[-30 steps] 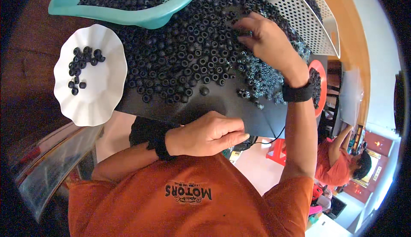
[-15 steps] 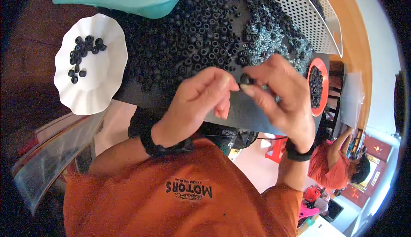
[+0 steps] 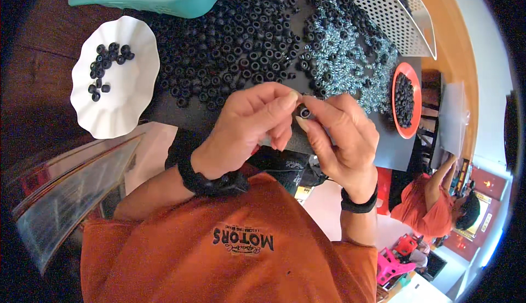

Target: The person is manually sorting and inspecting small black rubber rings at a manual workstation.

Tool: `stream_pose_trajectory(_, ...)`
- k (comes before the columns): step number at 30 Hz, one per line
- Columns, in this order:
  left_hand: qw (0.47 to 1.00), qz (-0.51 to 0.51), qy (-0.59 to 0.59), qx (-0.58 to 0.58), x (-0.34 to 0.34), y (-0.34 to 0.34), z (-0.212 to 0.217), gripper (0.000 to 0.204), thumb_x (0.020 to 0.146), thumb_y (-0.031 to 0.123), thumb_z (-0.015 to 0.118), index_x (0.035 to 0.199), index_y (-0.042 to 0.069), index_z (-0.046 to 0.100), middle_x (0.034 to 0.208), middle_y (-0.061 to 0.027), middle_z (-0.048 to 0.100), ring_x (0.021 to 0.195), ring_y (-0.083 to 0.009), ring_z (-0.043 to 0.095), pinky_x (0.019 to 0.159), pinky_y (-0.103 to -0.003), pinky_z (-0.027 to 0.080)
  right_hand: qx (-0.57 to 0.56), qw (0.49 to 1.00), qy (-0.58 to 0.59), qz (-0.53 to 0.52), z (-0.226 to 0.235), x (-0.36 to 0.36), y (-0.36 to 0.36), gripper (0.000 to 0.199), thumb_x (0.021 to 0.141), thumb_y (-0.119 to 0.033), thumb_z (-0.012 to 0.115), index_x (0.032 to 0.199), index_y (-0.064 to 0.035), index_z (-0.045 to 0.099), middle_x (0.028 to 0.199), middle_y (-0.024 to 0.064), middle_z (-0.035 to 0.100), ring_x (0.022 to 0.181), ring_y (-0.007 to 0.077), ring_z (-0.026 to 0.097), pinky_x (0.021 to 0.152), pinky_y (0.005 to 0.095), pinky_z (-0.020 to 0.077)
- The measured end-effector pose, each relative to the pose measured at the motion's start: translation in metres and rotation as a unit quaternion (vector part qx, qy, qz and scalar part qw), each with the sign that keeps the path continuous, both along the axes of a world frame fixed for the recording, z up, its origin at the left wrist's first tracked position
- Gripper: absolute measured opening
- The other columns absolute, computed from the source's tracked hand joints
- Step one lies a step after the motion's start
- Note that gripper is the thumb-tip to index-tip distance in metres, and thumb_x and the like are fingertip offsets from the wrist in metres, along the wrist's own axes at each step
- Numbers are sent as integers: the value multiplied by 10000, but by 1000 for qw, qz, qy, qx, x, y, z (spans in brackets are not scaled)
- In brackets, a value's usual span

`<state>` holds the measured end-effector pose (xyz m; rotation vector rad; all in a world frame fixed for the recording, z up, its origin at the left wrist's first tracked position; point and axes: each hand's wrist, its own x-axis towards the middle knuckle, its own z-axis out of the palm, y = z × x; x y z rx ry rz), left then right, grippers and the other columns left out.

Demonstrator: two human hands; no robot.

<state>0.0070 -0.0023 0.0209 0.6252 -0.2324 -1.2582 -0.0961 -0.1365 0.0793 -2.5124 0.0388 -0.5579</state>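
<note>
Between the thumb and forefinger of my right hand [image 3: 346, 141] is a small black hollow cap [image 3: 303, 113], its round open end facing up toward me. My left hand [image 3: 249, 130] is closed in a pinch right beside it, thumb and forefinger at the cap's left edge. Whether those fingertips hold a tiny part cannot be seen. Beyond both hands, many similar black caps [image 3: 241, 40] cover the dark table. A pile of small silvery springs [image 3: 339, 51] lies among them, past my right hand.
At left stands a white wavy-rimmed plate [image 3: 129, 103] with several black caps. A teal basket [image 3: 192, 1] and a white perforated basket [image 3: 383, 10] hold black pieces at the back. An orange bowl [image 3: 399, 130] of small black parts sits right. A seated person [image 3: 424, 207] is farther right.
My right hand has come down and slightly left, and the cap has turned so its opening shows. My left hand stays pinched close by.
</note>
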Motion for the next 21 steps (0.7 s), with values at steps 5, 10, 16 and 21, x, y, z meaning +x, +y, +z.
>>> stream_pose_trajectory(5,996,12,-69,54,1,-1,1,230,978,251,460,1037,43,537,611,-25,521,488,-108,506,423,-229,428,-33,999,13,-7,2,3,3,270,720,-6,716,977,13,637,745,101,571,608,196,557,531,289,444)
stream_pose_trajectory(10,1000,5,-7,3,1,1,-5,243,979,267,457,1030,42,532,611,-16,501,491,-115,506,433,-233,427,3,1000,12,2,-2,3,2,251,737,-7,707,978,16,640,756,105,573,624,208,565,542,294,452)
stream_pose_trajectory(16,1000,-15,-2,-16,3,4,-6,234,991,269,429,1053,66,529,608,4,449,497,-119,468,443,-241,371,11,999,30,4,-2,6,5,232,758,-10,688,982,29,643,764,113,575,655,214,571,577,295,460)
stream_pose_trajectory(21,999,-21,10,-22,3,5,-10,217,992,255,427,1066,75,522,605,10,420,505,-117,432,452,-243,328,26,999,46,-10,-4,6,8,230,766,-7,675,990,36,647,773,113,577,673,214,569,603,296,464)
